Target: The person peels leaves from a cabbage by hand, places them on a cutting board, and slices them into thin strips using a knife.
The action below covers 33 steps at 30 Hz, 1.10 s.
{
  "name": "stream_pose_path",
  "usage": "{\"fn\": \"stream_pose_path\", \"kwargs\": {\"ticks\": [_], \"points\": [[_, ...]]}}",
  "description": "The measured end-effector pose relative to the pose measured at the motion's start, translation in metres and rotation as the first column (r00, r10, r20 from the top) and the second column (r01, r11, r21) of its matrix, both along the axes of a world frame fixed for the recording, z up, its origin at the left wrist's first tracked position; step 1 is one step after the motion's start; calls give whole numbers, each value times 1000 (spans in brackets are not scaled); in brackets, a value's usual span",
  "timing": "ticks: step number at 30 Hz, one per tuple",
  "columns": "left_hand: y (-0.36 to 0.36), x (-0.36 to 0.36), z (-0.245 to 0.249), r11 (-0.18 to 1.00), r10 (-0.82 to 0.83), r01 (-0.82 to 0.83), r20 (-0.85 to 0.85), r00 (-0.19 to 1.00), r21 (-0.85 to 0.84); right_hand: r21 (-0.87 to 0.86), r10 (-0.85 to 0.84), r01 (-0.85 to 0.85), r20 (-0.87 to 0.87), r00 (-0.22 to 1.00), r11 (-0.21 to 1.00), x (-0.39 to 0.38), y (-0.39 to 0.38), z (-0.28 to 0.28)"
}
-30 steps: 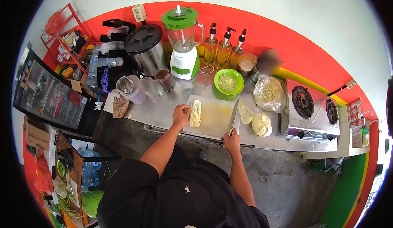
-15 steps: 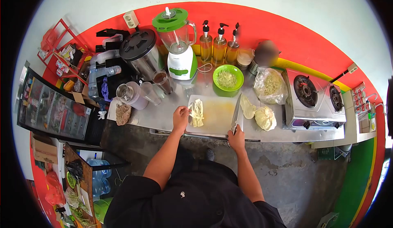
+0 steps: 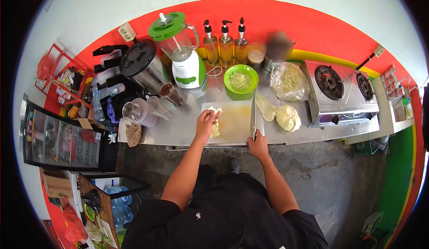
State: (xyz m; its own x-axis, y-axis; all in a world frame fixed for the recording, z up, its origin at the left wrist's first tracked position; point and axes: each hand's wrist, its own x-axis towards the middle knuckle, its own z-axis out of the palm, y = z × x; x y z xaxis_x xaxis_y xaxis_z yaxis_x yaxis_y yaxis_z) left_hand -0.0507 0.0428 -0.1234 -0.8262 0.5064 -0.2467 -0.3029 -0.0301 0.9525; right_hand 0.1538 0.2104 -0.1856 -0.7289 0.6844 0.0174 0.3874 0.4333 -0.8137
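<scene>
My left hand is at the left side of the white cutting board, its fingers bent over a pile of pale cabbage leaf pieces and closed on them. The hand covers part of the pile. In my right hand is the handle of a large kitchen knife, whose blade points away from me along the board's right edge. A loose cabbage leaf and a partly peeled cabbage head lie just right of the blade. Behind the board, a green bowl holds shredded cabbage.
A clear bag of shreds sits beside the gas stove on the right. Pump bottles and a blender line the wall. Cups, a steel container and a lilac jug crowd the counter's left.
My left hand has moved right and away from me, from the pile's edge to over the cabbage pieces. The knife stays in my right hand at the board's right side. The camera view has shifted.
</scene>
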Motion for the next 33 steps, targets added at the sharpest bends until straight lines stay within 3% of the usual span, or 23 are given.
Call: {"fn": "stream_pose_path", "kwargs": {"ticks": [2, 4, 6, 7, 8, 10, 11, 15, 17, 21, 23, 25, 33], "points": [[16, 11, 1, 982, -187, 187, 21, 982, 38, 17, -19, 19, 3, 1000, 1000, 2, 1, 0], [30, 29, -1, 973, -230, 230, 0, 973, -3, -109, -10, 12, 18, 1000, 994, 2, 1, 1], [37, 42, -16, 959, -273, 241, -247, 930, -151, -99, -14, 17, 23, 1000, 995, 3, 2, 2], [38, 50, -19, 952, -255, 169, -357, 899, -256, -83, 1, 2, 28, 1000, 997, 4, 1, 4], [36, 53, -22, 948, -270, 182, -353, 896, -263, -90, -13, 15, 31, 999, 996, 5, 0, 5], [32, 53, -38, 885, -319, -9, -620, 717, -466, -85, -10, 12, 31, 999, 996, 5, 0, 11], [28, 54, -46, 865, -323, -50, -629, 708, -500, -87, -18, 20, 32, 999, 996, 4, -1, 14], [20, 62, -31, 786, -369, -195, -698, 614, -587, -62, -27, 31, 58, 998, 998, 3, -3, 23], [21, 70, -12, 813, -339, -304, -828, 447, -497, -79, -38, 42, 57, 998, 996, 3, -5, 26], [36, 73, -14, 847, -393, -196, -830, 396, -494, -49, -23, 28, 112, 993, 998, 0, -6, 28], [48, 73, -16, 856, -449, -44, -782, 431, -516, -36, -1, 7, 155, 988, 999, 0, -8, 29], [57, 73, -22, 849, -466, -16, -762, 450, -529, 23, 28, -35, 263, 964, 999, 1, -16, 44], [64, 77, -32, 842, -466, 8, -720, 515, -540, 126, 75, -134, 391, 917, 983, 10, -28, 51]]}}
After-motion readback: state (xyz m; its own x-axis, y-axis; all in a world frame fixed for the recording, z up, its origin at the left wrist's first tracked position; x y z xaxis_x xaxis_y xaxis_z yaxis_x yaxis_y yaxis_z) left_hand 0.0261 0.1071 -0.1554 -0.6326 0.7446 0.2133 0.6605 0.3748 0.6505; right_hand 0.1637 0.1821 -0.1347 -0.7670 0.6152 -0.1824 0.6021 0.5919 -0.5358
